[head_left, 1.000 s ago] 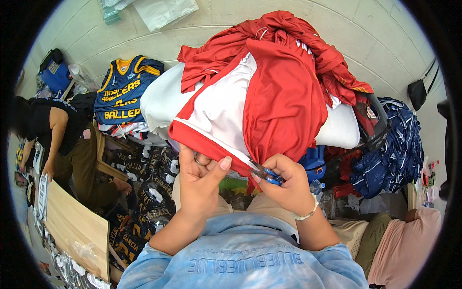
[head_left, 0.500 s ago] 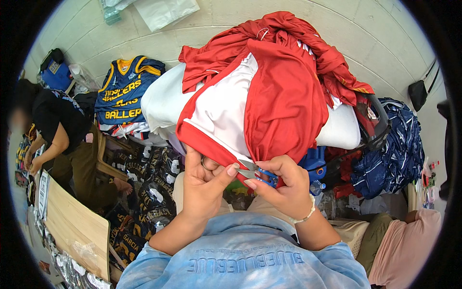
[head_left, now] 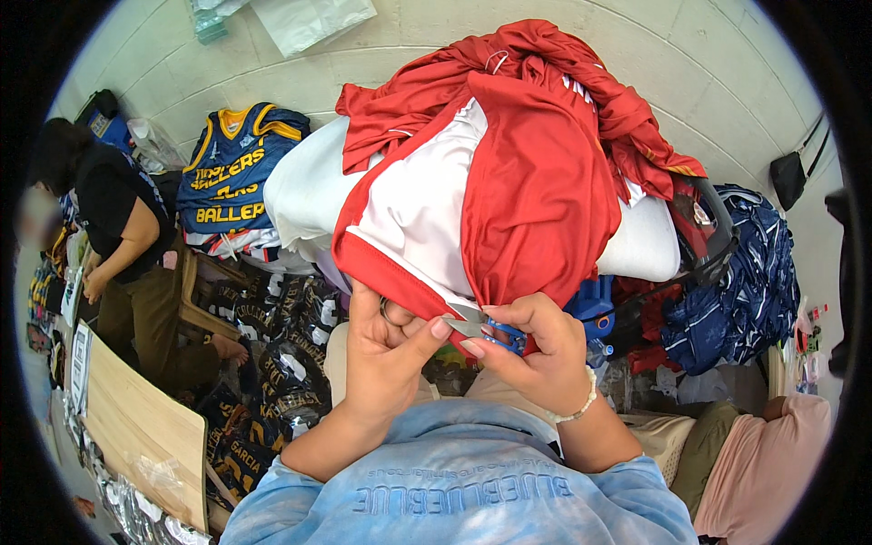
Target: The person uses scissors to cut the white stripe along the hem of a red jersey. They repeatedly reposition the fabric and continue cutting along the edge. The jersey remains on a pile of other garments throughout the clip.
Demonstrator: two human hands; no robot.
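Observation:
A red garment (head_left: 536, 182) with a white panel lies bunched over a white padded surface (head_left: 300, 191). My left hand (head_left: 381, 359) pinches its red hem band at the lower edge, thumb in front, other fingers curled around it. My right hand (head_left: 540, 354) grips small blue-handled snips (head_left: 506, 336) by the handles. Their silver blades lie at that hem, close beside my left thumb tip; whether they touch thread or fabric is too small to tell.
Navy-and-yellow jerseys (head_left: 232, 173) lie left, patterned navy fabric (head_left: 727, 272) right. Bagged black garments (head_left: 286, 354) sit below left, near a wooden board (head_left: 136, 418). A co-worker (head_left: 127, 227) in black stands at left. Another person (head_left: 754, 463) in pink is at lower right.
The snips have shifted left to my left thumb. My left hand has moved slightly right, drawing the hem with it. The co-worker at left has shifted position, hands now lower on the body's near side.

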